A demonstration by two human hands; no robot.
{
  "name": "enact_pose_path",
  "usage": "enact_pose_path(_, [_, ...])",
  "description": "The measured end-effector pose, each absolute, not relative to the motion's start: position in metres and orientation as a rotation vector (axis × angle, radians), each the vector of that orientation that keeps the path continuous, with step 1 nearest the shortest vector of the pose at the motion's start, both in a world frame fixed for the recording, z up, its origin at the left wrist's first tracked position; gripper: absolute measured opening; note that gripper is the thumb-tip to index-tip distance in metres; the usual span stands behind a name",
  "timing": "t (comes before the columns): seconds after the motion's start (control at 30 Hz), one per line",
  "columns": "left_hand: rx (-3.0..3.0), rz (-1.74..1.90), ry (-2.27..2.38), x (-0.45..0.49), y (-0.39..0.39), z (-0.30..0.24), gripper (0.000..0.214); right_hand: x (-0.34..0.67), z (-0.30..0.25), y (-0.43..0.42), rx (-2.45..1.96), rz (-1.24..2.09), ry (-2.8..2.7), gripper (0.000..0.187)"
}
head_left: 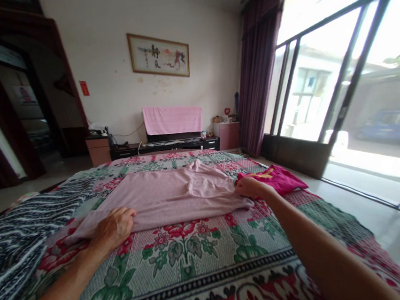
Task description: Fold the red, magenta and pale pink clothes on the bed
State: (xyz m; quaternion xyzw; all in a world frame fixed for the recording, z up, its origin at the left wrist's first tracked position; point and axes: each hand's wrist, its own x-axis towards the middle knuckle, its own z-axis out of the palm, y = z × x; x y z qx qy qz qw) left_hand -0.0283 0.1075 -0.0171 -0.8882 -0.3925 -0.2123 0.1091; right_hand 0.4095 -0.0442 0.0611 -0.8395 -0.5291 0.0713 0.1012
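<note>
A light pink shirt (154, 192) lies spread sideways on a flowered bedspread (209, 248), with a fold running along its near side and wrinkles toward the right end. My left hand (115, 226) is closed on the shirt's near edge at the left, its fingertips partly hidden by the knuckles. At the right end, my right hand (249, 187) pinches the cloth near the shirt's shoulder. Just beyond that hand, a folded magenta garment (280, 179) with a yellow print rests on the bedspread.
Black-and-white patterned cloth (24, 237) covers the bed's left side. Past the bed's far edge stands a low black cabinet (125, 152), with a pink cloth (173, 119) draped over a screen-like object. Glass doors (323, 76) and a purple curtain (261, 68) are on the right.
</note>
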Motion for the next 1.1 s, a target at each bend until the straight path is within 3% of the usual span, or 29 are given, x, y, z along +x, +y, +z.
enact_pose_path(0.17, [-2.634,-0.540,-1.192,-0.028,0.105,-0.015,0.025,0.415,0.071,-0.069,-2.357,0.682,-1.628,0.029])
enact_pose_path(0.3, [-2.661,-0.529,-1.199,-0.028,0.103,-0.012,0.024,0.424,0.070,-0.083,-2.133,0.675,-1.841,0.048])
enact_pose_path(0.47, [-2.675,-0.525,-1.192,-0.029,0.106,-0.013,0.025,0.423,0.059,-0.086,-2.165,0.643,-1.872,0.073])
enact_pose_path(0.77, [-2.686,-0.521,-1.176,-0.030,0.110,-0.015,0.024,0.407,0.049,-0.085,-2.116,0.341,-1.905,0.064])
enact_pose_path(1.1, [-2.665,-0.485,-1.195,-0.030,0.107,-0.013,0.024,0.402,0.055,-0.089,-2.369,0.134,-1.996,0.055])
